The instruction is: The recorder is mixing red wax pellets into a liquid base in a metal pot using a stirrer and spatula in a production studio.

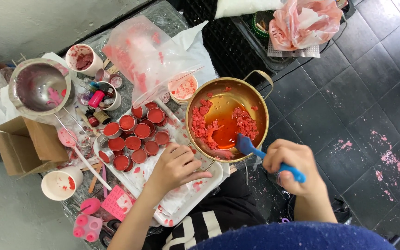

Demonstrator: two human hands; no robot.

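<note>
The right hand (292,165) is curled tightly around the handle of a blue silicone spatula (265,157), whose blade dips inside the near rim of a round brass-coloured metal pot (260,107). The pot holds clear amber melted liquid with two clumps of red wax crumbs (200,124) floating in it, one on the left side and one right of the middle. The left hand (176,167) rests with fingers loosely bent and slightly apart, gripping nothing, its fingertips beside the pot's lower left edge and lying on a white rectangular tray (204,183).

On that tray, to the left of the hand, stands a cluster of small round tins filled with red wax (133,139). Behind them a clear plastic bag with pinkish-red bits (149,58) leans over a white paper cup (183,89). Further left on the cluttered worktop sit a steel saucepan with red residue (40,88), an open brown cardboard box (24,146), and another white cup (61,184). The pot overhangs a dark tiled floor (366,92) speckled with pink.
</note>
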